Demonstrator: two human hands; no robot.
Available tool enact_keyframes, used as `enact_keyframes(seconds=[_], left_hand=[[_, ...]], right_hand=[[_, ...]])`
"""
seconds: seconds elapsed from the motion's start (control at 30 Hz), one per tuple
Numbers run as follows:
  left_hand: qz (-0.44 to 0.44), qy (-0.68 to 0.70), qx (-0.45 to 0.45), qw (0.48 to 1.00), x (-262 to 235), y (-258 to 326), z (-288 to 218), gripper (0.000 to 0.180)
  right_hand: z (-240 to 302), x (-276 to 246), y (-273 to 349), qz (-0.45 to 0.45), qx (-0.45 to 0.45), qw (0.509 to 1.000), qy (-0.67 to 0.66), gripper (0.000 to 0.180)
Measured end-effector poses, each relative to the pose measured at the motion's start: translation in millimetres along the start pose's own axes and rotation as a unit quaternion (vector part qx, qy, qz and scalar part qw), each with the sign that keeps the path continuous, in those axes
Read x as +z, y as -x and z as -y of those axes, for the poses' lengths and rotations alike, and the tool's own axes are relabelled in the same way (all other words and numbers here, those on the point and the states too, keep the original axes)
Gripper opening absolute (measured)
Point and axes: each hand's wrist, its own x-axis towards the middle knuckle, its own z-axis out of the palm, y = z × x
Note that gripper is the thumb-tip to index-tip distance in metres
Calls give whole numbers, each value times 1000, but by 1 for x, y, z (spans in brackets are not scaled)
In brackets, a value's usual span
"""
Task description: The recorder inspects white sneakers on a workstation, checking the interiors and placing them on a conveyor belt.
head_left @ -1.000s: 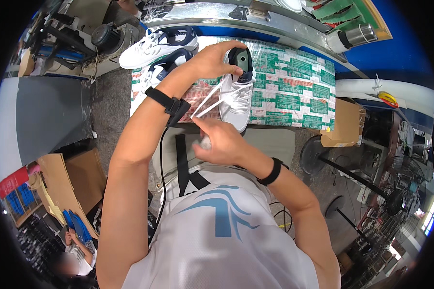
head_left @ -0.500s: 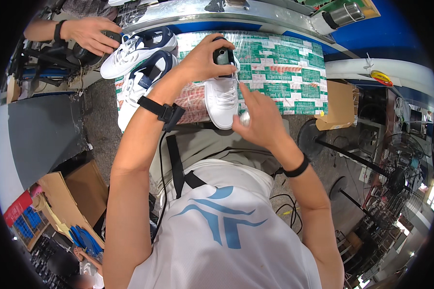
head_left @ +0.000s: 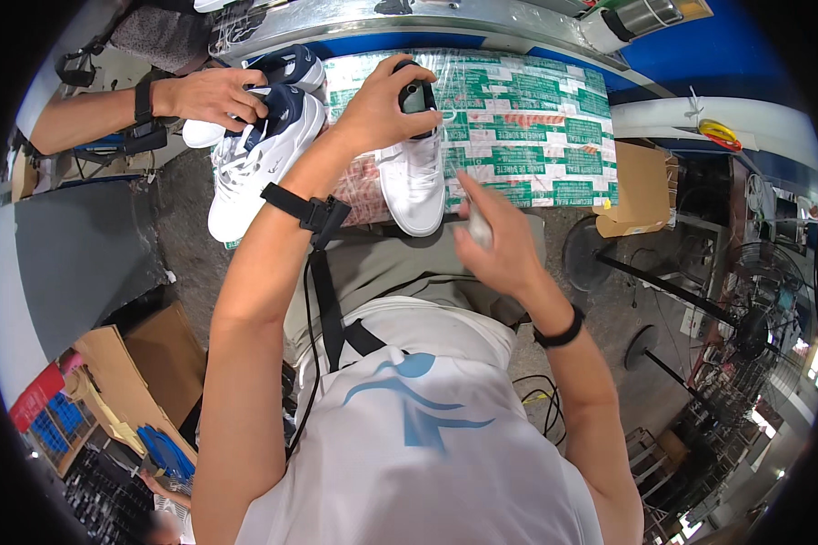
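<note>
A white low-top sneaker [head_left: 413, 186] points toward me on the taped surface. My left hand [head_left: 386, 109] grips it round the dark heel collar, thumb on one side and fingers on the other. Inside the collar shows a grey-green piece with a small hole. To the right of the shoe and apart from it is my right hand [head_left: 504, 238], its index finger stretched forward. A pale, rounded object [head_left: 478, 225] sits in its curled fingers, too blurred to name.
At the left, another person's hand [head_left: 214, 98] reaches onto a white sneaker [head_left: 262, 168] with navy lining. A second sneaker [head_left: 291, 65] lies behind it. Green-and-white tape covers the work surface [head_left: 536, 136]. An opened cardboard box [head_left: 634, 186] stands right; a metal flask [head_left: 641, 18] lies at the back right.
My right hand has drawn back from the shoe's side, toward the right. The other person's hand has moved from a dark object onto the nearer left sneaker, which has shifted. My left hand keeps its grip.
</note>
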Motion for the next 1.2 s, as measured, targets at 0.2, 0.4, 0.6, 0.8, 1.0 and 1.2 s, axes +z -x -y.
enact_keyframes(seconds=[0.2, 0.4, 0.6, 0.8, 1.0, 1.2], left_hand=[[44, 29, -36, 998, -5, -2, -9, 72], [22, 33, -11, 999, -11, -1, -1, 69], [22, -8, -43, 999, -1, 1, -14, 64], [31, 14, -38, 999, -1, 0, -16, 66], [3, 64, -28, 998, -11, 6, 5, 72], [19, 24, -1, 1000, -2, -3, -14, 62]], right_hand=[[-10, 22, -36, -56, -17, 997, 46, 79], [0, -13, 48, 56, 38, 994, 84, 81], [0, 9, 11, -78, -19, 997, -2, 78], [-13, 20, -36, -58, -33, 996, 59, 78], [1, -2, 17, 13, 45, 987, 151, 80], [-7, -13, 59, -26, 62, 997, 50, 76]])
